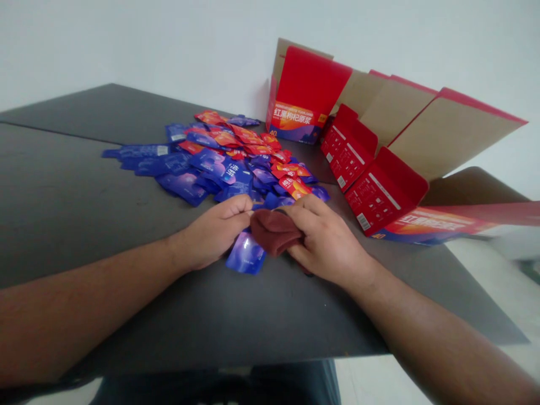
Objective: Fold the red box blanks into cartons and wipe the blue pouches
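Both my hands meet above the front of the table, holding a small maroon fabric piece [274, 230], perhaps a cloth or sock. My left hand [215, 233] pinches its left end, while my right hand [327, 242] grips its right side from above. Directly below the fabric lies a blue foil sachet [245, 254], partly covered by it. Just beyond my hands spreads a loose pile of blue and red sachets [219, 157] printed with Chinese text.
Unfolded red and tan cardboard cartons [371, 140] stand along the pile's right side, and one printed carton panel [434, 223] juts past the table's right edge. The dark grey table [101, 197] has a seam at the left. A white wall [169, 50] rises behind it.
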Action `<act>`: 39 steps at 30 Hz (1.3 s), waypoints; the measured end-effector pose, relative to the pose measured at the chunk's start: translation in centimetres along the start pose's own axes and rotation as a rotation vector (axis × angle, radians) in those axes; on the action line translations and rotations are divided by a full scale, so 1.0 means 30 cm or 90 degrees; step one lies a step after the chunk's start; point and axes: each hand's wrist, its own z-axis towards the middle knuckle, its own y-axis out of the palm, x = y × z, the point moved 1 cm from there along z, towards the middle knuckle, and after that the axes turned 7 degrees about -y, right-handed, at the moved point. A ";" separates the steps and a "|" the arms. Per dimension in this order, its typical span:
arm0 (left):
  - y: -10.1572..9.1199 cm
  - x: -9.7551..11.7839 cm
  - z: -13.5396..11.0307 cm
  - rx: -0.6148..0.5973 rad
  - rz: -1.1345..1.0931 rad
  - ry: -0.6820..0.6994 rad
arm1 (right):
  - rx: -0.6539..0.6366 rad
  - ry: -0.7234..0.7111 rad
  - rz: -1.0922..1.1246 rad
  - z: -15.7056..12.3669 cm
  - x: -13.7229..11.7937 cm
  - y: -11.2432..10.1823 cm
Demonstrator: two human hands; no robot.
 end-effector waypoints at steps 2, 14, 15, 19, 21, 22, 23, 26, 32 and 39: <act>0.000 -0.010 0.007 0.004 -0.026 0.003 | -0.037 -0.018 0.013 -0.001 -0.014 0.006; 0.005 0.021 0.001 0.075 0.046 0.040 | -0.078 -0.108 -0.066 -0.004 -0.109 0.051; 0.006 0.023 0.000 0.076 0.041 0.045 | -0.072 -0.094 -0.069 -0.004 -0.109 0.051; 0.009 0.030 -0.002 0.099 0.055 0.052 | -0.076 -0.080 -0.084 -0.001 -0.122 0.057; 0.008 0.036 -0.004 0.125 0.093 0.054 | -0.110 -0.118 -0.077 -0.002 -0.133 0.062; 0.009 0.038 -0.005 0.132 0.102 0.056 | -0.121 -0.133 -0.069 -0.003 -0.134 0.062; 0.009 0.040 -0.005 0.131 0.094 0.056 | -0.122 -0.137 -0.058 -0.004 -0.129 0.061; 0.015 0.038 -0.001 0.099 -0.013 0.029 | -0.071 -0.075 -0.025 -0.005 -0.090 0.049; 0.021 0.045 0.007 0.109 -0.144 -0.033 | -0.098 -0.117 0.042 -0.006 -0.050 0.034; 0.020 0.062 -0.001 0.096 -0.196 -0.085 | -0.038 -0.067 0.051 -0.006 -0.010 0.016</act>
